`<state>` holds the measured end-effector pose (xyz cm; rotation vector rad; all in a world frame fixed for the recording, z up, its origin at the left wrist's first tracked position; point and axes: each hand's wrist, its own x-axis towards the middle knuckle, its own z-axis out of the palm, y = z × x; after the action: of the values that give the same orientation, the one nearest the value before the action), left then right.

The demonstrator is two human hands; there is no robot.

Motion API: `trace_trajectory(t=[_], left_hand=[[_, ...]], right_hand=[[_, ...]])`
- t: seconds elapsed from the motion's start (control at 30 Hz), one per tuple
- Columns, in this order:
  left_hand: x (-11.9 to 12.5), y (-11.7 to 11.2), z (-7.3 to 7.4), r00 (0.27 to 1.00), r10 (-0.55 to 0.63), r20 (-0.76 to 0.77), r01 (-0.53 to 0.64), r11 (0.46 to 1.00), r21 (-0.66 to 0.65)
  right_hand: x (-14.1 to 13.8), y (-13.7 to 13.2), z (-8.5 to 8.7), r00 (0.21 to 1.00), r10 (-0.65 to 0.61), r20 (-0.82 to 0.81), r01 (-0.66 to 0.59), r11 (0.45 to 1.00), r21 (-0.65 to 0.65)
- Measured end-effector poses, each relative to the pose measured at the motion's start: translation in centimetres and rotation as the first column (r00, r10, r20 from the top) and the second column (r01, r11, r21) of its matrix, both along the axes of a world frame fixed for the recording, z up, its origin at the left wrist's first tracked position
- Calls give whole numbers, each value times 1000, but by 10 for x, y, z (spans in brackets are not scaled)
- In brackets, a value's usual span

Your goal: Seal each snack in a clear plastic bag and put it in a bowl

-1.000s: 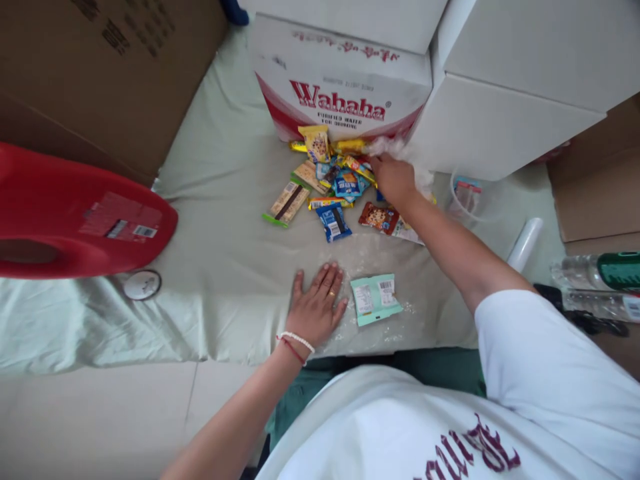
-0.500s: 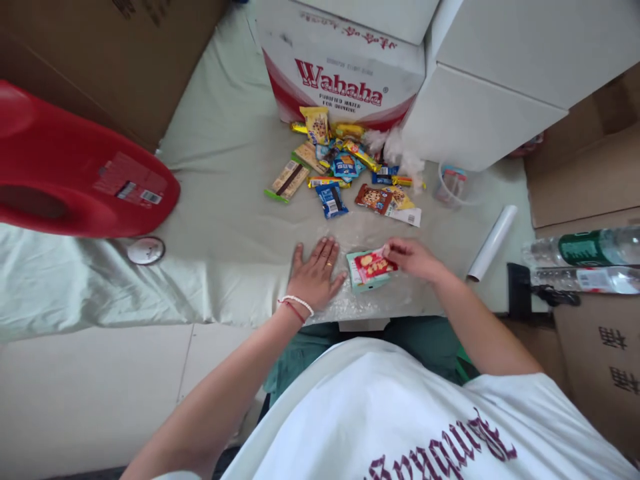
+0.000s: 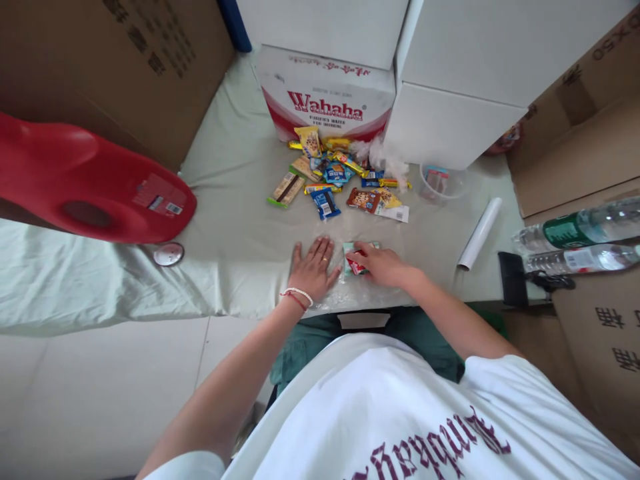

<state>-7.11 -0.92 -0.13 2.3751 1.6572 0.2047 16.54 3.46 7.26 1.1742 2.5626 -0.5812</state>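
One red packet (image 3: 356, 267) lies over one mint-green packet (image 3: 349, 248), both well in front of the single Wahaha carton (image 3: 327, 93). The right hand (image 3: 384, 265) covers part of them with its fingers; whether it pinches the red one or merely presses, I cannot tell. The left hand (image 3: 311, 272), also in front of the carton, lies flat, fingers spread, gripping nothing. Nearer the carton are two wafer bars (image 3: 287, 189), two dark blue packets (image 3: 325, 203) and one brown packet (image 3: 363, 201). Two bottles (image 3: 566, 230) lie to the carton's right, one red jug (image 3: 125, 180) to its left.
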Motion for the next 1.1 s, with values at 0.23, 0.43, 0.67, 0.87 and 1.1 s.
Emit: trace_trajectory(t=[0.23,0.43,0.67,0.87,1.1], left_hand=[[1,1,1,1000,11,-16,-11,1000,1],[-2,1,-3,1000,16,6,-16,1000,2],[-6,5,-6,998,48,44,-47,999,-19],[-4,2,-5,998,41,44,-42,999,21],[-2,0,-4,998,52,43,-53,999,15]], right_hand=[[-10,16,-5,995,-97,-34,99,994,41],[-15,-2,-7,999,-36,-31,38,996,86],[-4,5,-5,997,-27,-65,31,998,62],[-21,16,2,994,-113,-6,113,990,90],[-27,2,-6,999,18,36,-22,992,123]])
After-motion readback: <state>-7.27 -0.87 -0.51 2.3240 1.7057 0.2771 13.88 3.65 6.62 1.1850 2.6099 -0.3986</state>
